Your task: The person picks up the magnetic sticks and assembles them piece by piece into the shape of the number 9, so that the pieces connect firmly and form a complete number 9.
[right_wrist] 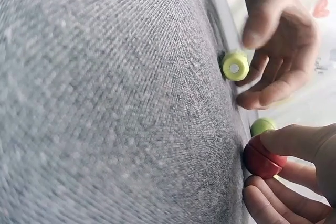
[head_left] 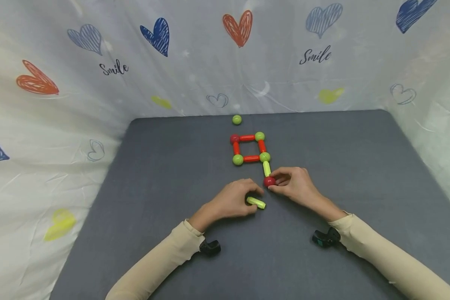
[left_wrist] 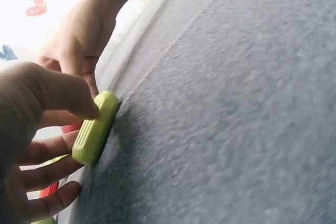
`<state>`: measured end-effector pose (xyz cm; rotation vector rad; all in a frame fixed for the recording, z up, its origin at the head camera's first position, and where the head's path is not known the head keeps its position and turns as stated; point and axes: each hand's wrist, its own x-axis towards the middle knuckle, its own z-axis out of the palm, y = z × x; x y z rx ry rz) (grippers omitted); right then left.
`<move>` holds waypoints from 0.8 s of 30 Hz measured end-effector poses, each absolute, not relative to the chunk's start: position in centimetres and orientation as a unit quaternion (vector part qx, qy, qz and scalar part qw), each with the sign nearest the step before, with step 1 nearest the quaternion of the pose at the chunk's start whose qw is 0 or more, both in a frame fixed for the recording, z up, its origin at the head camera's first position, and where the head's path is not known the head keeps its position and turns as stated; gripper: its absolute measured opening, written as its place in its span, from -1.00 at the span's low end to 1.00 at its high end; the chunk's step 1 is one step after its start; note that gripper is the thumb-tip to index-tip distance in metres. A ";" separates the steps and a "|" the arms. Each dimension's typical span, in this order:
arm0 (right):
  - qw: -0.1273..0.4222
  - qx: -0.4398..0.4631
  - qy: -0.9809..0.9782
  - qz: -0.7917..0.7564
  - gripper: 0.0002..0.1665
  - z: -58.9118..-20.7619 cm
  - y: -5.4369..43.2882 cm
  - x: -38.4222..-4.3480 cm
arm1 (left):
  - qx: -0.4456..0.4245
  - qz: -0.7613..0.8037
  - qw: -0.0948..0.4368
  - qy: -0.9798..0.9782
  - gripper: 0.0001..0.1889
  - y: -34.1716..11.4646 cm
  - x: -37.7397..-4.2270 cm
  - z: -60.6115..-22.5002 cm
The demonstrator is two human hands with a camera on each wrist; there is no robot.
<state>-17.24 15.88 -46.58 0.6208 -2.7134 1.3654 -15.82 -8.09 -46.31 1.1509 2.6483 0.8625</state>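
My right hand (head_left: 297,185) pinches a red ball (head_left: 269,181) between thumb and fingers. This ball sits at the near end of a yellow-green magnetic rod (head_left: 267,169). The rod's far end meets a green ball (head_left: 264,157) at the corner of a square of red rods and balls. My left hand (head_left: 235,199) is curved loosely around a second yellow-green rod (left_wrist: 95,129) lying on the table. In the right wrist view, a gap shows between the left thumb (right_wrist: 255,31) and this rod's end (right_wrist: 235,67). The left fingers (left_wrist: 50,174) spread behind it.
The square's other corners are a red ball (head_left: 234,138) and two green balls, joined by red rods (head_left: 251,158). A loose green ball (head_left: 237,119) lies near the far edge of the grey table (head_left: 165,166). A curtain printed with hearts (head_left: 195,75) hangs behind.
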 end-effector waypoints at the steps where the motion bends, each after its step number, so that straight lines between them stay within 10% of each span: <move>1: 0.018 0.200 -0.875 0.440 -0.67 -46.6 15.9 -17.3 | 0.387 0.268 0.063 0.880 -0.66 -8.0 -15.7 -46.3; 24: 0.015 0.193 -0.876 0.441 -0.68 -46.6 15.8 -17.1 | 0.372 0.199 -0.032 0.906 -0.85 -8.6 -17.2 -46.1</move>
